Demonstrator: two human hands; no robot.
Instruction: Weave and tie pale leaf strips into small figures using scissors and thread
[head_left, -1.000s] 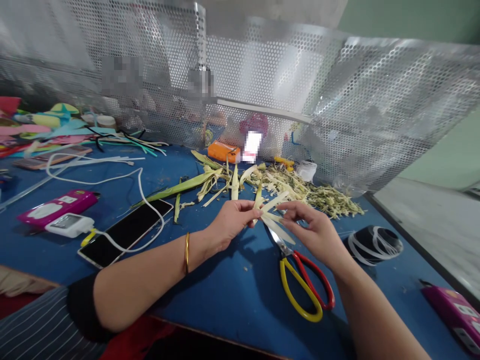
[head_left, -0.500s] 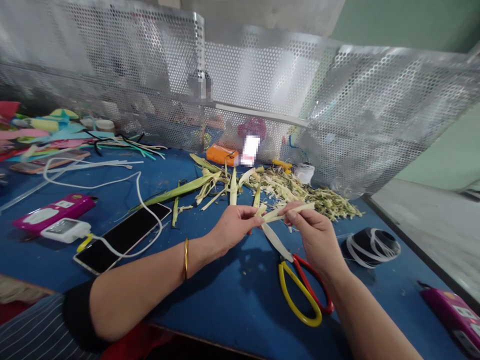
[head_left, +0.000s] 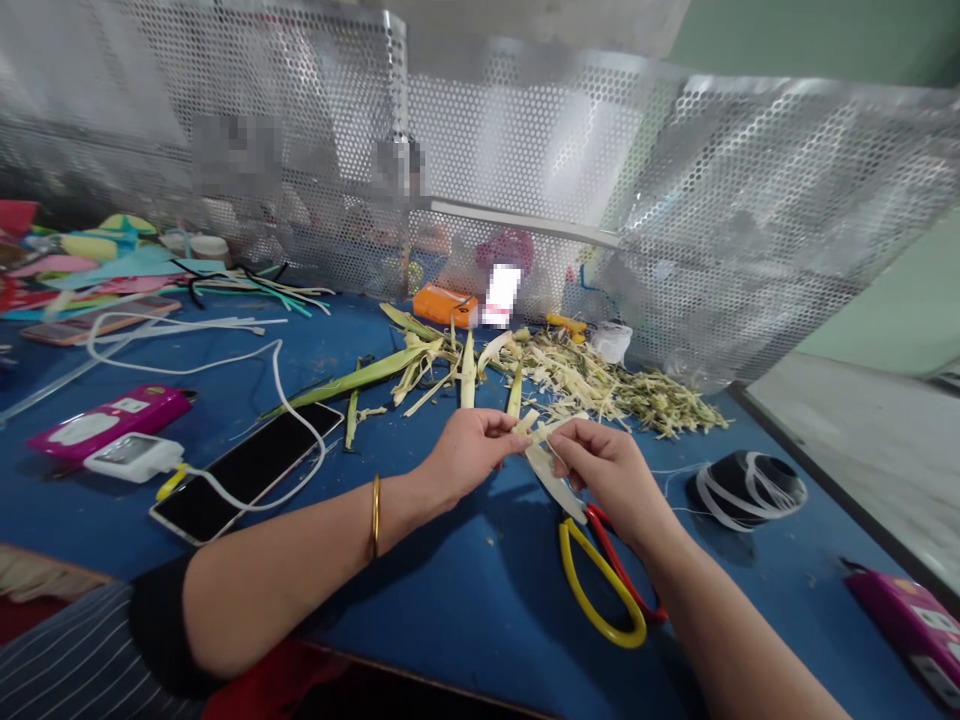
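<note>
My left hand point(head_left: 480, 445) pinches pale strips of corn husk point(head_left: 568, 424) between thumb and fingers. Close beside it, my right hand point(head_left: 600, 465) is closed in a pinch at the husk, seemingly on a thin white thread point(head_left: 670, 471) that leads from a black spool point(head_left: 750, 488); the fingertips hide most of it. Under my hands lie scissors point(head_left: 604, 585) with one yellow and one red handle, the blades partly covered by my right hand.
Behind my hands spread long husk leaves point(head_left: 360, 380) and a heap of shredded husk point(head_left: 645, 395). A dark phone point(head_left: 247, 475), white cable point(head_left: 277, 375) and magenta device point(head_left: 112, 420) lie left. Another magenta device point(head_left: 907, 615) lies right. A perforated metal screen point(head_left: 517, 150) stands behind.
My right hand has shifted left, closer to my left hand, and its fingers have come down off the husk strip's far end. The thread from the spool shows more clearly.
</note>
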